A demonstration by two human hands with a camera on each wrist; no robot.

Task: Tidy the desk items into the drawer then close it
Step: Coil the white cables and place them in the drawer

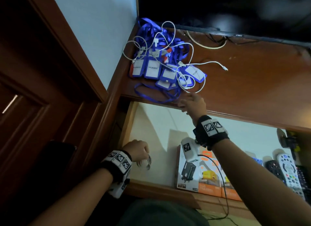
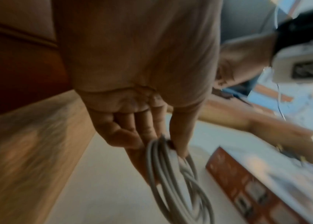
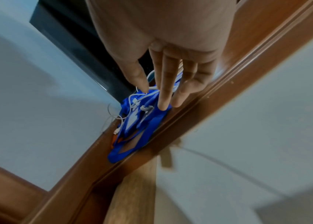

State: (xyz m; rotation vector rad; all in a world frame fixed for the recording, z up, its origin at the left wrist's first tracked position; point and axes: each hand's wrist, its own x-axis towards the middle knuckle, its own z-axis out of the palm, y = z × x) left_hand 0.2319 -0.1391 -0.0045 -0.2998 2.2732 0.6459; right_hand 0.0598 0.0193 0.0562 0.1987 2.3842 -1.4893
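Observation:
A pile of blue lanyards with white name badges [image 1: 161,69] lies at the desk's back left corner, tangled with a loose white cable [image 1: 200,64]. My right hand [image 1: 193,102] reaches over the desk's front edge, fingers straight, just short of the pile [image 3: 132,121] and holding nothing. My left hand [image 1: 139,151] hangs over the open drawer [image 1: 158,124] and pinches a coiled grey cable [image 2: 170,174] between thumb and fingers. The coil [image 1: 148,163] dangles above the drawer's pale floor near its left wall.
An orange and white product box [image 1: 202,177] lies in the drawer, with several remote controls [image 1: 287,170] to its right. A dark screen [image 1: 218,10] stands along the desk's back. A cream cable [image 1: 208,45] lies under it. A wooden door frame [image 1: 50,57] rises at left.

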